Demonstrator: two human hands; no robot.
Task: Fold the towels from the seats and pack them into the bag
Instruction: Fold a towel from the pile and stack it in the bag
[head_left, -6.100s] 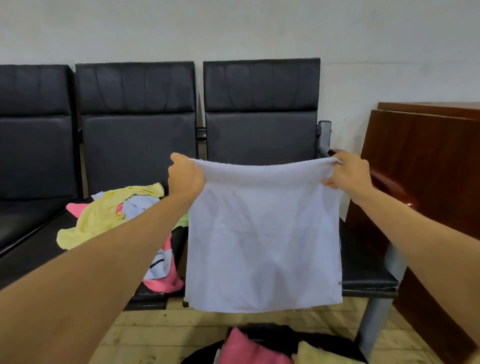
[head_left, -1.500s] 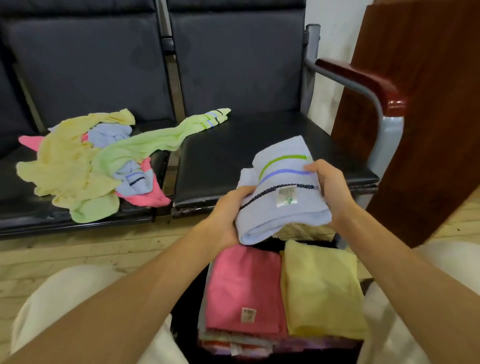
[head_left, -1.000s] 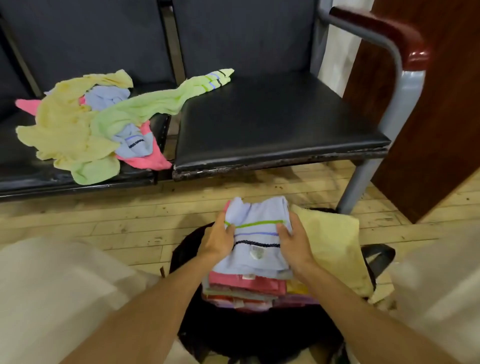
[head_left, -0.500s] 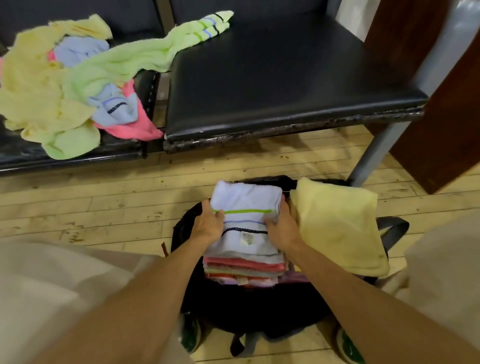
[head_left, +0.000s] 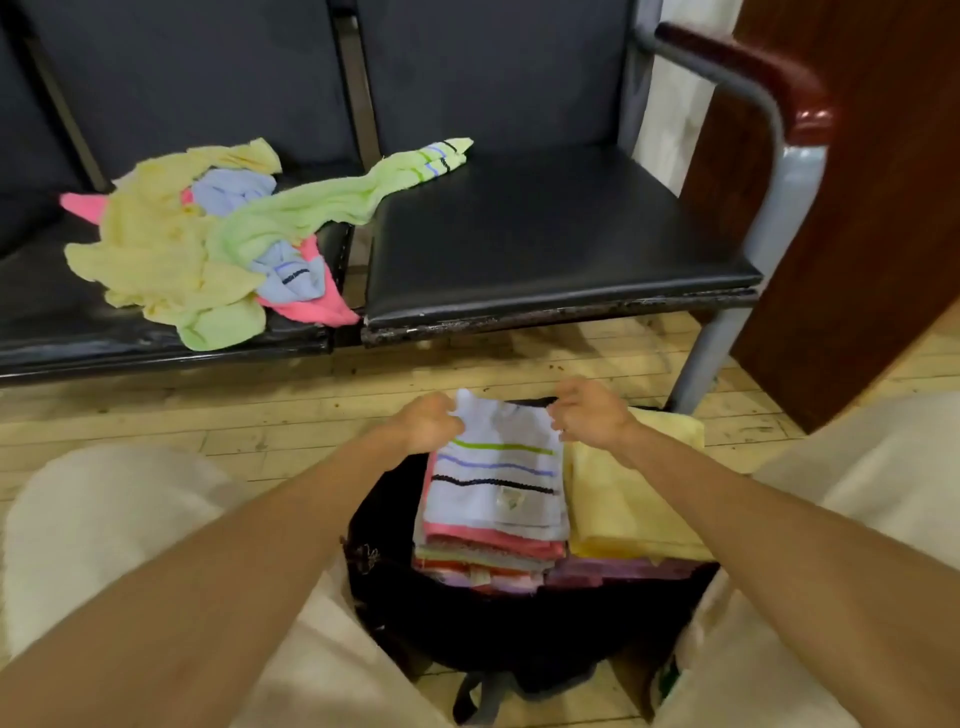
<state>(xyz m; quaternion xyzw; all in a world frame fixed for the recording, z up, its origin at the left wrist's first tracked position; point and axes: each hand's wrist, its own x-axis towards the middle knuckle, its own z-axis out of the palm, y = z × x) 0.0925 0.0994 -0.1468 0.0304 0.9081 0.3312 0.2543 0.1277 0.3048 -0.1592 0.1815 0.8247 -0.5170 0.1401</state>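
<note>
A folded light-blue towel (head_left: 496, 488) with green, blue and black stripes lies on top of a stack of folded towels inside the black bag (head_left: 395, 587) on the floor. My left hand (head_left: 428, 423) pinches its raised far-left corner. My right hand (head_left: 587, 413) hovers at its far-right corner with loosely curled fingers that hold nothing. A folded yellow towel (head_left: 623, 499) lies beside the stack in the bag. Unfolded towels (head_left: 171, 244) in yellow, pink, blue and green are heaped on the left seat, with a green towel (head_left: 322, 208) trailing onto the right seat.
The right black seat (head_left: 545, 244) has a steel frame with a dark red armrest (head_left: 769, 78). A brown wooden cabinet (head_left: 883, 208) stands to the right. My knees in pale trousers flank the bag on the wooden floor (head_left: 260, 426).
The blue towel was folded, then lowered onto the stack in the bag. Since half a second ago both hands have slid from its sides to its far corners, and the right hand has let go.
</note>
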